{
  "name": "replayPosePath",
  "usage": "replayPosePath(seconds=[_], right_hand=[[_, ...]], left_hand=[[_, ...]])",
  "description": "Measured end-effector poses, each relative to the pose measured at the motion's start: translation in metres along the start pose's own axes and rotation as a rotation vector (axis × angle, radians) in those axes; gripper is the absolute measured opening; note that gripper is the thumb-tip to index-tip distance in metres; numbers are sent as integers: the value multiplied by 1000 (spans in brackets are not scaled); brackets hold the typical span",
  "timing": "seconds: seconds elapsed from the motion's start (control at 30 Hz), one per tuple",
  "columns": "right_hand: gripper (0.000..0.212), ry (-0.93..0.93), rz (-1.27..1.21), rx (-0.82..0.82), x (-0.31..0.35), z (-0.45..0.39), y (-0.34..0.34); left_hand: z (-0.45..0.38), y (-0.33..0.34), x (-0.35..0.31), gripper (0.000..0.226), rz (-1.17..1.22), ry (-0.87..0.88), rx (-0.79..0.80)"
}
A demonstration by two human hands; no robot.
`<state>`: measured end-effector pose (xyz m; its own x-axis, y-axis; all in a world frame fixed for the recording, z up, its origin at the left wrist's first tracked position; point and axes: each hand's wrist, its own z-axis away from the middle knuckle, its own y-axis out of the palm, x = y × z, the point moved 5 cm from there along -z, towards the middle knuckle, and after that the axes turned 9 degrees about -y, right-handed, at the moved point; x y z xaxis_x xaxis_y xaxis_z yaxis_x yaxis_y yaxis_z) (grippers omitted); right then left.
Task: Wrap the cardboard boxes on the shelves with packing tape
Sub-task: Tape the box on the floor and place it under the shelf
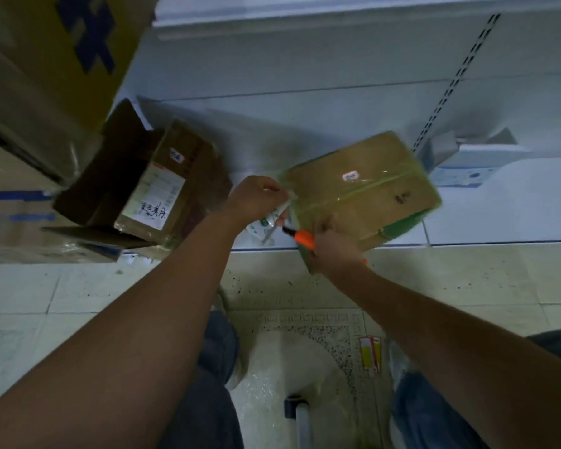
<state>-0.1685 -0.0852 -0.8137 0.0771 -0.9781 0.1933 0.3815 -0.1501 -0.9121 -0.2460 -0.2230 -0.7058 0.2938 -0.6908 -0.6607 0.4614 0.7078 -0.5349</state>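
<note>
1. White metal shelving [337, 124] filled the upper frame, with a slotted upright [457, 79] running toward 1 o'clock; pale tiled floor [78, 293] lay below the shelf edge.
2. On the shelf, right of centre, lay a flat brown cardboard box wrapped in clear, green-tinted packing tape [366, 192], tilted, its near corner overhanging the shelf edge. It carried a small white sticker with red print [350, 176] and a dark handwritten mark, both too blurred to read.
3. The left hand [256, 197] was at the box's 9 o'clock edge, fingers curled and pinching a strip of tape there.
4. The right hand [334, 244], at the box's 7 o'clock corner, gripped an orange-handled cutter [303, 238], whose dark tip pointed toward 10 o'clock, close to the left hand's fingers.
5. Under the hands lay a white printed packet with green marks [263, 225], its writing unreadable.
6. At 9 o'clock from the taped box stood an open brown cardboard carton [136, 186], flaps spread, bearing a white shipping label [156, 202] with black handwritten characters that could not be made out.
7. Large stacked cartons [46, 76] filled the 10 o'clock corner, one printed with big blue characters, only partly in view.
8. A white box with blue print [467, 170] sat at 3 o'clock of the taped box.
9. Blue-jeaned legs [214, 367] showed at 6 o'clock.
</note>
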Motion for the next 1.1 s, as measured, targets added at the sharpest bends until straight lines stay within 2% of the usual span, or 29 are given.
replayPosePath(seconds=[0.07, 0.17, 0.27, 0.33, 0.47, 0.53, 0.6, 0.63, 0.67, 0.7, 0.77, 0.9, 0.97, 1.1], right_hand=[[79, -122, 71, 30, -4, 19, 11], [88, -234, 156, 91, -16, 34, 23], [98, -155, 273, 70, -37, 30, 4], [97, -116, 266, 4, -51, 16, -17], [86, -232, 306, -5, -66, 15, -46], [67, -192, 161, -169, -72, 30, -56], [30, -8, -419, -416, -70, 45, -70], [21, 74, -740, -470, -61, 51, -77], [20, 118, -982, -463, -49, 53, -83], [22, 123, -1104, -412, -35, 50, -88], [21, 101, -1088, -354, -16, 41, -94], [20, 269, -775, -377, -24, 35, -95], [18, 296, -777, -382, -32, 41, -94], [25, 362, -894, -347, -45, 49, -87]], left_hand=[[-1, -3, -5, 12, 8, 8, 30], [1, -2, -7, 8, 44, 8, 141], [6, -2, -4, 18, 27, 14, 233], [10, -2, -2, 27, -1, 44, 273], [14, -4, 4, 33, -9, 42, 299], [17, -10, 4, 33, -7, 27, 289], [18, -11, 5, 35, 7, 22, 305], [19, -10, 3, 36, 1, 26, 309], [20, -7, 1, 37, -22, 42, 309], [23, -2, -2, 37, -40, 65, 318], [31, 10, -9, 33, -56, 121, 349], [46, 33, -14, 20, -79, 156, 419], [48, 39, -19, 26, -152, 257, 398], [47, 35, -16, 40, -310, 430, 258]])
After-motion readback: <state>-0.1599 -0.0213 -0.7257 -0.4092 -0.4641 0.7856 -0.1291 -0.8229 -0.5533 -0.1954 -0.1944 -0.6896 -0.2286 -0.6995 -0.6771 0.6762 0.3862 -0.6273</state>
